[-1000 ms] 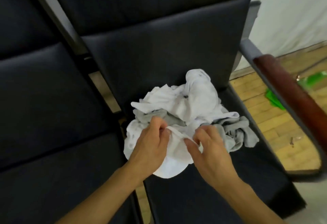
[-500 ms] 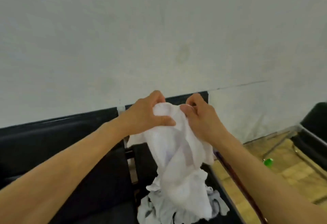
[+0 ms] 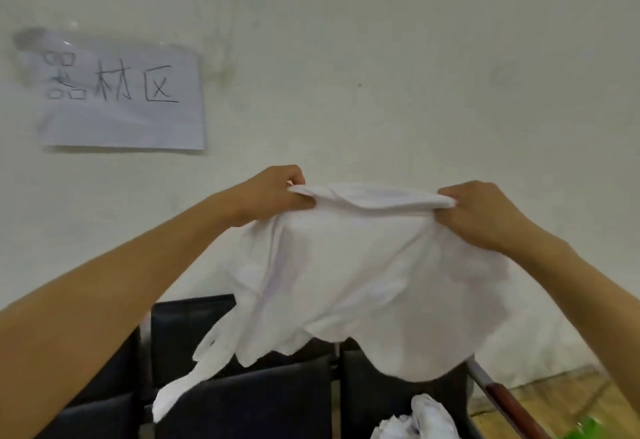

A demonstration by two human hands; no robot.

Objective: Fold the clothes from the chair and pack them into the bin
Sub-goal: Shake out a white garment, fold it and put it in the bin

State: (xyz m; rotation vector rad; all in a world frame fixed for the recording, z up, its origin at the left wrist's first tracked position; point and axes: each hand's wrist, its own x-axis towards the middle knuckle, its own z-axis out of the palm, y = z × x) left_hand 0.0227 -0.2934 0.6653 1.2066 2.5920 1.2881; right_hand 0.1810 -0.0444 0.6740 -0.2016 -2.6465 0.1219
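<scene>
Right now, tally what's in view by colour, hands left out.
White: 3 (held garment, clothes pile, wall sign)
Black: 1 (row of chairs)
Reddish-brown: 1 (armrest)
Green: 1 (blurred object)
Total: 6

- I see soft, even, fairly dim light with a greenish cast on the wall.
- The paper sign throws a faint shadow below its lower edge.
- My view is slightly blurred overall; edges bow from the wide-angle lens.
- No harsh glare anywhere.
</scene>
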